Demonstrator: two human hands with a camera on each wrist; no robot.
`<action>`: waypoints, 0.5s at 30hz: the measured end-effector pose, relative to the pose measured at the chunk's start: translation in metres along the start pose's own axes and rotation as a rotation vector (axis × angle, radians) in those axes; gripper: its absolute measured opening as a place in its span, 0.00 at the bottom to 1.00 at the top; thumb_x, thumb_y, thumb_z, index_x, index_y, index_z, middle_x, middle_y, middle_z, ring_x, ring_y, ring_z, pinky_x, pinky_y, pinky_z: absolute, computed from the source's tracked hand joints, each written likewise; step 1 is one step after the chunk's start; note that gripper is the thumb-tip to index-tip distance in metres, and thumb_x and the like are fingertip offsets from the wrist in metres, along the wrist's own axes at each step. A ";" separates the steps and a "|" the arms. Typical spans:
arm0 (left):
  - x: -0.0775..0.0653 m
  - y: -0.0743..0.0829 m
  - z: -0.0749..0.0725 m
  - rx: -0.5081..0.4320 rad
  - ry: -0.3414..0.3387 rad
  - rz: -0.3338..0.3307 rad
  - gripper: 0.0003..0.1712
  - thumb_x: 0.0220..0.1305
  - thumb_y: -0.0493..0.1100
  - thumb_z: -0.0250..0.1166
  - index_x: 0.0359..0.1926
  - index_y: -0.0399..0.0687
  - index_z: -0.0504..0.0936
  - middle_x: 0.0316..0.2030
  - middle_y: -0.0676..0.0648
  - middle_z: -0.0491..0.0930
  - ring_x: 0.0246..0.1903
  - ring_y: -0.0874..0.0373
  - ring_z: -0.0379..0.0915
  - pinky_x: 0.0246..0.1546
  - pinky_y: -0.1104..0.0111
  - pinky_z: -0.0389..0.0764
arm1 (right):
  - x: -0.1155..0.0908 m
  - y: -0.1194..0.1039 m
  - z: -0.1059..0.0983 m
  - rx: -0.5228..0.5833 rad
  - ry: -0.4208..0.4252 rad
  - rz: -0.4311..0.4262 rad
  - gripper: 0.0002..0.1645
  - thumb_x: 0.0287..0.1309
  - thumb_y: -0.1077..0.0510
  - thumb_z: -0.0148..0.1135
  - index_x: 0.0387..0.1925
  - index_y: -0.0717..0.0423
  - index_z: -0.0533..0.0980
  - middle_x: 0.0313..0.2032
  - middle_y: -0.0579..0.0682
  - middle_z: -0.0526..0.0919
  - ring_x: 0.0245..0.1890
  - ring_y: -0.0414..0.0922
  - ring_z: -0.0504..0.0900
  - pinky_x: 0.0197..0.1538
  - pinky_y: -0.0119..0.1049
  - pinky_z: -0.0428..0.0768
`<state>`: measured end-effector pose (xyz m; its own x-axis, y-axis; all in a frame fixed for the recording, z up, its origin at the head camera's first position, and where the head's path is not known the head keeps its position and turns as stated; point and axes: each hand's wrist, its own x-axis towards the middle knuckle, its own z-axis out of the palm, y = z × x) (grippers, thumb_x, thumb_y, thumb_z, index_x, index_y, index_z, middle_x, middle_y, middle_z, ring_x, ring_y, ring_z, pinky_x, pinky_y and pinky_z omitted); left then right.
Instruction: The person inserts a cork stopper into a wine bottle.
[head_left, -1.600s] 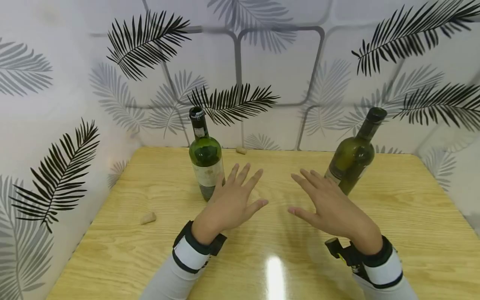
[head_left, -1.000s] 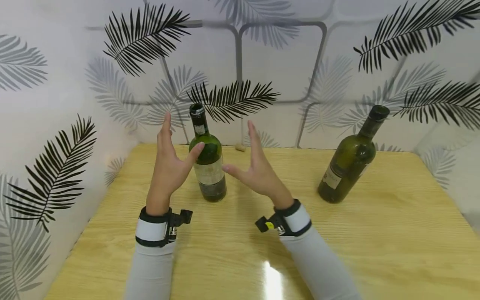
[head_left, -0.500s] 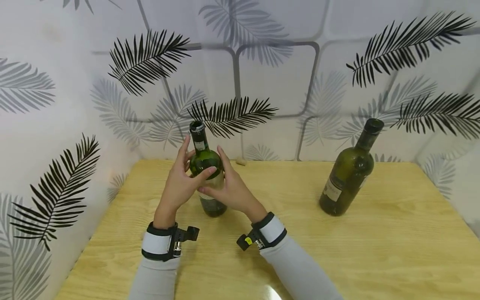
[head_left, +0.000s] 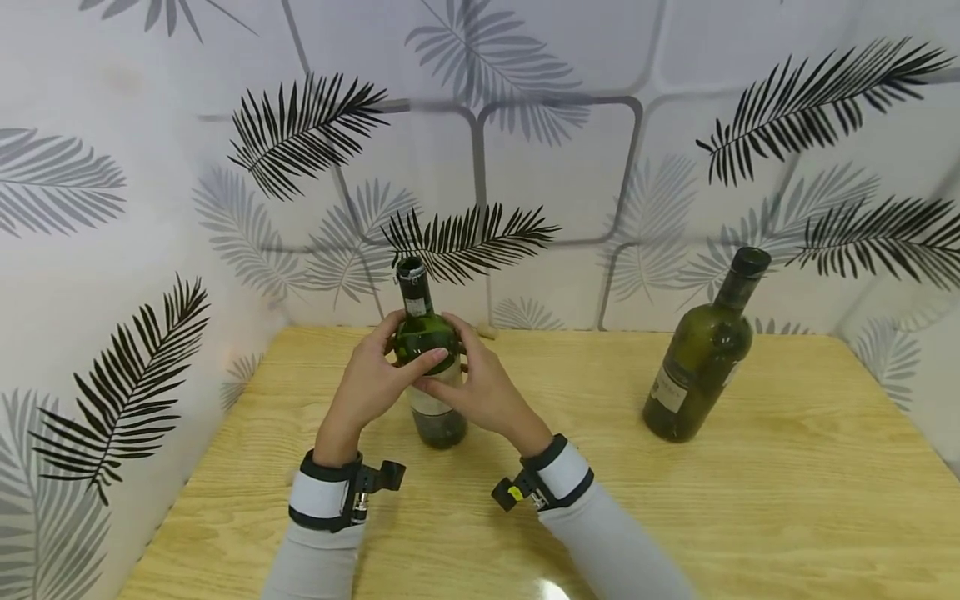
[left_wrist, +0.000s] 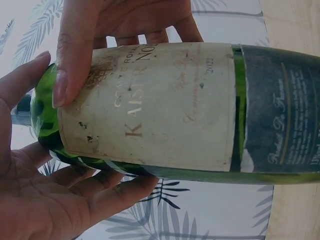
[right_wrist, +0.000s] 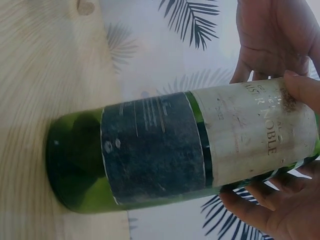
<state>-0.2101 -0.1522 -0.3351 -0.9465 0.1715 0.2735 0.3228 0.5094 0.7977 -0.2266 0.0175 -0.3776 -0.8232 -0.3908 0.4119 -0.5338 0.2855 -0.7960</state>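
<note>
A green wine bottle (head_left: 441, 427) with a cream label stands nearly upright on the left half of the table, its mouth uncorked. My left hand (head_left: 372, 385) holds it from the left and my right hand (head_left: 489, 390) from the right, both with curled fingers around the shoulder and upper label. Both thumbs lie across the front, the left one higher. In the left wrist view, the right thumb presses on the label (left_wrist: 150, 110). The right wrist view shows the dark lower label (right_wrist: 155, 150) uncovered; whether the base touches the table I cannot tell.
A second, darker wine bottle (head_left: 693, 375) leans to the right on the right half of the wooden table (head_left: 750, 500). A small cork (head_left: 487, 332) lies at the back edge. A wall with a leaf pattern (head_left: 555, 175) rises behind.
From lying flat over the table, my hands have turned and come to either side of the left bottle, then closed around it. The bottle has shifted slightly to the right.
</note>
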 end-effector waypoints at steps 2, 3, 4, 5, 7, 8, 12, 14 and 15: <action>-0.001 0.003 0.003 -0.006 -0.015 0.007 0.39 0.59 0.55 0.67 0.67 0.47 0.66 0.57 0.40 0.73 0.55 0.44 0.72 0.53 0.46 0.74 | -0.004 -0.001 -0.005 -0.018 0.000 -0.014 0.51 0.54 0.49 0.70 0.73 0.50 0.52 0.62 0.53 0.71 0.59 0.48 0.73 0.54 0.51 0.78; -0.001 0.003 0.005 -0.009 -0.022 0.011 0.39 0.60 0.55 0.67 0.67 0.47 0.66 0.57 0.41 0.73 0.55 0.44 0.72 0.53 0.47 0.75 | -0.005 -0.001 -0.007 -0.025 0.000 -0.021 0.51 0.54 0.48 0.70 0.73 0.50 0.53 0.61 0.52 0.71 0.59 0.47 0.74 0.54 0.50 0.79; -0.001 0.004 0.008 -0.014 -0.028 0.013 0.39 0.59 0.55 0.67 0.67 0.48 0.66 0.57 0.42 0.74 0.54 0.45 0.72 0.51 0.48 0.76 | -0.007 -0.001 -0.009 -0.033 0.002 -0.029 0.51 0.54 0.49 0.70 0.72 0.50 0.53 0.60 0.53 0.72 0.58 0.47 0.74 0.53 0.50 0.79; -0.001 0.005 0.010 -0.020 -0.034 0.019 0.39 0.59 0.55 0.67 0.67 0.48 0.66 0.56 0.42 0.74 0.53 0.45 0.73 0.50 0.49 0.77 | -0.009 -0.001 -0.011 -0.042 0.004 -0.035 0.50 0.54 0.49 0.70 0.72 0.51 0.54 0.60 0.52 0.72 0.58 0.47 0.74 0.52 0.49 0.80; -0.001 0.007 0.014 -0.031 -0.048 0.027 0.39 0.59 0.55 0.67 0.68 0.48 0.66 0.57 0.42 0.74 0.53 0.46 0.73 0.49 0.50 0.78 | -0.014 -0.002 -0.016 -0.056 0.011 -0.040 0.49 0.54 0.49 0.70 0.71 0.51 0.54 0.60 0.52 0.72 0.58 0.47 0.74 0.51 0.49 0.80; -0.001 0.008 0.017 -0.034 -0.056 0.031 0.39 0.60 0.55 0.67 0.68 0.48 0.65 0.57 0.43 0.73 0.53 0.46 0.73 0.49 0.50 0.78 | -0.017 -0.002 -0.018 -0.060 0.012 -0.038 0.49 0.54 0.49 0.70 0.71 0.51 0.54 0.60 0.52 0.72 0.58 0.47 0.74 0.51 0.50 0.81; -0.003 0.015 0.028 -0.057 -0.086 0.056 0.39 0.60 0.54 0.67 0.68 0.48 0.65 0.57 0.43 0.74 0.55 0.47 0.73 0.51 0.49 0.77 | -0.030 -0.004 -0.029 -0.086 0.026 -0.004 0.50 0.54 0.48 0.70 0.72 0.52 0.54 0.61 0.52 0.70 0.59 0.48 0.72 0.51 0.50 0.81; -0.005 0.020 0.034 -0.073 -0.098 0.073 0.38 0.59 0.53 0.68 0.68 0.49 0.66 0.56 0.44 0.74 0.55 0.48 0.72 0.53 0.48 0.76 | -0.038 -0.004 -0.035 -0.104 0.036 0.011 0.51 0.53 0.48 0.70 0.72 0.53 0.53 0.62 0.52 0.70 0.60 0.48 0.72 0.51 0.51 0.81; -0.005 0.022 0.037 -0.086 -0.104 0.083 0.38 0.59 0.53 0.68 0.67 0.49 0.67 0.56 0.44 0.75 0.55 0.48 0.72 0.54 0.48 0.76 | -0.041 -0.004 -0.038 -0.112 0.042 0.015 0.51 0.53 0.47 0.70 0.72 0.53 0.53 0.61 0.52 0.70 0.60 0.48 0.72 0.50 0.51 0.81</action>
<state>-0.1983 -0.1103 -0.3388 -0.9104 0.2983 0.2866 0.3943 0.4164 0.8192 -0.1979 0.0660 -0.3742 -0.8375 -0.3492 0.4203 -0.5376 0.3884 -0.7485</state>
